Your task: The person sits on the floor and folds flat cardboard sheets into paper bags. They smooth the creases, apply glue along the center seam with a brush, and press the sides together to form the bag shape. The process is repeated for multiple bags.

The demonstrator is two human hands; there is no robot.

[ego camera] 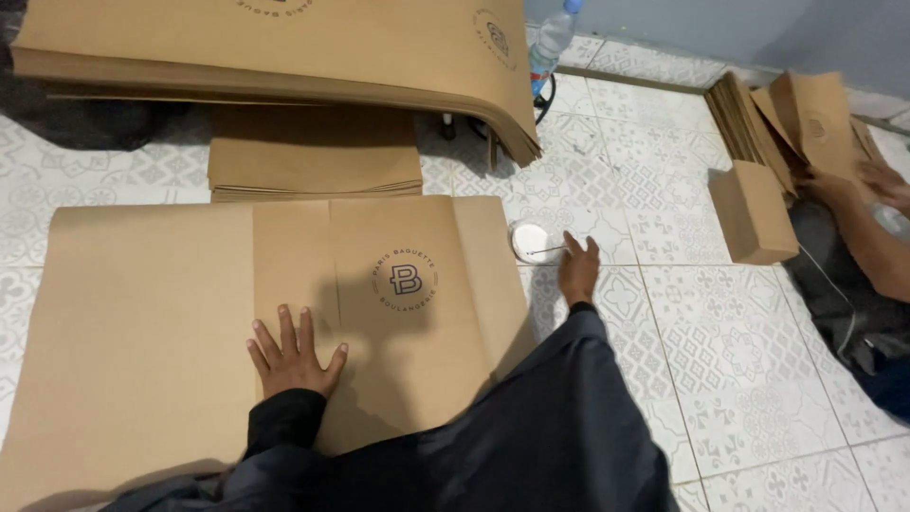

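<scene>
Closest to me, my left hand lies flat with its fingers spread, palm down on the big brown paper sheet that is laid out on the patterned tile floor. The hand grips nothing; it only presses on the sheet, just below and to the left of the round printed emblem. The sheet shows fold lines running up and down, and its right flap is angled where it meets my dark sleeve.

A little farther out, my right hand reaches past the sheet's right edge to a small white round dish on the floor. The fingertips pinch a thin stick whose other end lies in the dish, so this hand is closed on the stick.

Beyond the sheet sits a neat low stack of folded brown paper, touching its far edge. Behind that, a thick pile of large brown sheets rests on something raised and droops over at its right end. A clear plastic bottle with a blue cap stands just beyond that drooping end.

Off to the right, another person's arm rests by a finished brown paper bag standing on the floor, with more folded bags leaning behind it near the wall.
</scene>
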